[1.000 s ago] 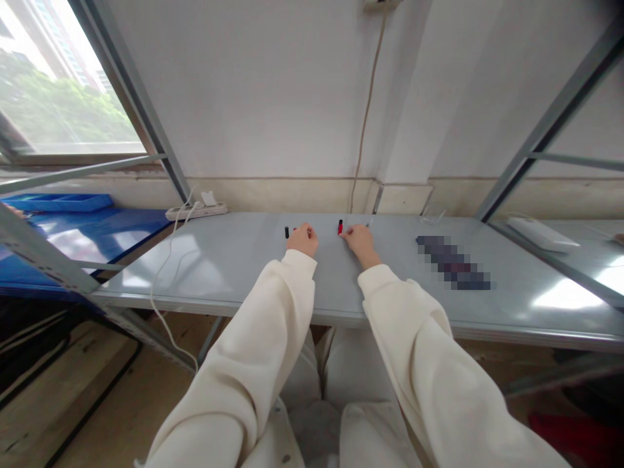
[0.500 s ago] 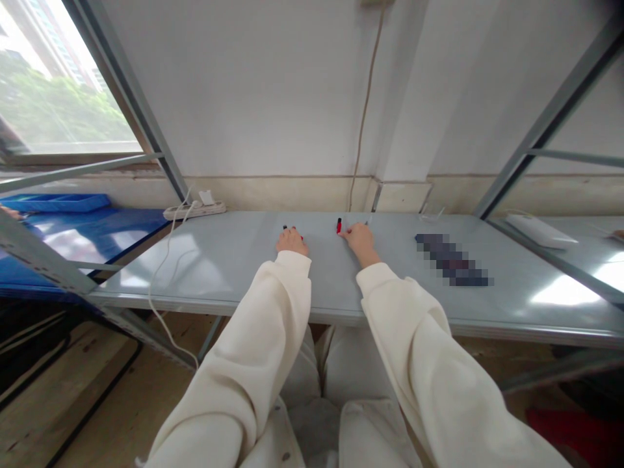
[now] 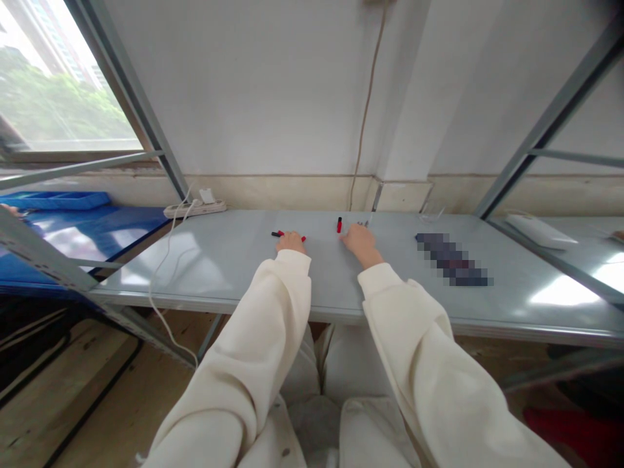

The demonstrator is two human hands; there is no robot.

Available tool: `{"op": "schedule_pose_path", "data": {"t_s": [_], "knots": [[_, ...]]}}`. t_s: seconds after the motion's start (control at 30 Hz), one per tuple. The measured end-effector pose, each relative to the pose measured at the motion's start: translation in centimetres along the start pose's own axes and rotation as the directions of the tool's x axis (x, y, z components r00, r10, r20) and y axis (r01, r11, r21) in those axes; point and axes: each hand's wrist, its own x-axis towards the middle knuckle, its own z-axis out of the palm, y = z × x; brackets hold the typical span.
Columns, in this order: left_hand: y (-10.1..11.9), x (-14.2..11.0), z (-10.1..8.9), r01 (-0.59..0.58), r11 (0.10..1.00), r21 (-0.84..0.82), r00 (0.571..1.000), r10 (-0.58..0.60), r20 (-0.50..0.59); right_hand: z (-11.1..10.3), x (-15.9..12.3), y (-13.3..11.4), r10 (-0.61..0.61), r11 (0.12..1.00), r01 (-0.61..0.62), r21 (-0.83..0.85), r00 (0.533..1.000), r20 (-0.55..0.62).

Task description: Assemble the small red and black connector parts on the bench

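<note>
Beneath the left hand [image 3: 291, 242], a red marker [image 3: 281, 233], now crosswise.

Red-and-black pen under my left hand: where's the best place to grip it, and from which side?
Probably best to grip the red-and-black pen around its middle, coming straight down from above with the left hand, which is over that spot. The thin pen seems to lie flat across the table, with both ends showing beside the hand, so a pinch across the barrel should suit it.

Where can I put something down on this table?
Bare gray table lies left of the left hand, before the white power strip, and right of the blurred dark object. Between that hand and the right hand is narrower. Small red-and-black sticks crowd the spot by the hands.
</note>
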Motion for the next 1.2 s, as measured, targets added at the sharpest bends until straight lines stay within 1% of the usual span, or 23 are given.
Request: {"op": "schedule_pose_path", "data": {"t_s": [0.1, 0.2, 0.27, 0.37, 0.5, 0.57, 0.67, 0.77, 0.83, 0.9, 0.97, 1.07, 1.2], "knots": [[0.1, -0.3, -0.1, -0.013, 1.0, -0.003, 1.0, 0.013, -0.012, 0.4, -0.1, -0.8, -0.116, 0.993, 0.116, 0.025, 0.993, 0.001], [0.2, -0.6, -0.5, -0.025, 1.0, -0.013, 1.0, 0.025, -0.006, 0.9, -0.2, -1.5, -0.255, 0.963, 0.253, 0.093, 0.967, 0.008], [0.3, -0.8, -0.8, -0.027, 0.999, -0.021, 1.0, 0.028, 0.006, 1.2, -0.2, -1.7, -0.308, 0.943, 0.306, 0.129, 0.951, -0.007], [0.3, -0.9, -0.8, -0.032, 0.999, -0.033, 0.999, 0.032, 0.004, 1.4, -0.3, -1.8, -0.345, 0.925, 0.343, 0.164, 0.939, -0.018], [0.2, -0.3, -0.2, -0.074, 0.995, -0.071, 0.997, 0.071, -0.033, 1.6, -0.4, -2.0, -0.364, 0.908, 0.363, 0.209, 0.931, -0.039], [0.2, 0.2, 0.3, -0.13, 0.982, -0.134, 0.991, 0.125, -0.049, 1.7, -0.3, -2.1, -0.359, 0.904, 0.363, 0.227, 0.931, -0.061], [0.3, 0.9, 1.1, -0.196, 0.936, -0.291, 0.98, 0.181, -0.079, 1.9, -0.1, -2.2, -0.342, 0.904, 0.351, 0.246, 0.936, -0.078], [0.6, 1.6, 2.0, -0.241, 0.846, -0.476, 0.97, 0.219, -0.103, 2.0, 0.2, -2.1, -0.322, 0.903, 0.335, 0.27, 0.942, -0.093], [0.7, 2.0, 2.5, -0.289, 0.738, -0.609, 0.951, 0.292, -0.098, 2.0, 0.4, -2.0, -0.29, 0.91, 0.309, 0.277, 0.951, -0.111], [0.6, 2.4, 2.9, -0.29, 0.611, -0.736, 0.932, 0.356, -0.071, 1.8, 0.4, -1.9, -0.252, 0.921, 0.276, 0.276, 0.961, -0.117], [0.5, 2.9, 2.9, -0.227, 0.504, -0.833, 0.921, 0.39, -0.015, 1.5, 0.4, -1.9, -0.23, 0.928, 0.254, 0.273, 0.966, -0.118], [0.0, 3.4, 2.6, -0.115, 0.384, -0.916, 0.906, 0.419, 0.062, 1.1, 0.1, -2.1, -0.223, 0.932, 0.251, 0.263, 0.966, -0.131], [-0.3, 4.1, 2.4, -0.022, 0.257, -0.966, 0.902, 0.421, 0.092, 0.7, -0.3, -2.4, -0.233, 0.933, 0.267, 0.241, 0.959, -0.161]]}}
